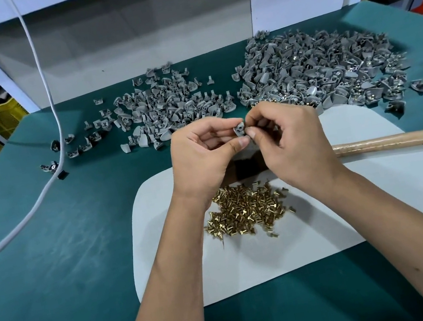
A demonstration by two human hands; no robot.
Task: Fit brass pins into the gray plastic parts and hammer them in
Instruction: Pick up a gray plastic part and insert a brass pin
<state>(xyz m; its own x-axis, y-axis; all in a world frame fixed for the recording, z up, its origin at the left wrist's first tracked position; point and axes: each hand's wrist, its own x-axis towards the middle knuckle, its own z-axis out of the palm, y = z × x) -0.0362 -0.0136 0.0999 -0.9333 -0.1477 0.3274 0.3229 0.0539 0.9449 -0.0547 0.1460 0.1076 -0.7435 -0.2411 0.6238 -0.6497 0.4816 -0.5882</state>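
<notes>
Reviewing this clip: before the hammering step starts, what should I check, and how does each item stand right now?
1. Small gray plastic part held: ok, left hand pinches it.
2. Brass pin seated in that part: cannot tell, right hand fingers cover the spot.
3. Loose pile of brass pins in reach: ok, on the white mat.
4. Wooden-handled hammer at hand: ok, lying right of the hands, ungripped.
5. Striking spot on the mat: cannot tell, hands hide it.
</notes>
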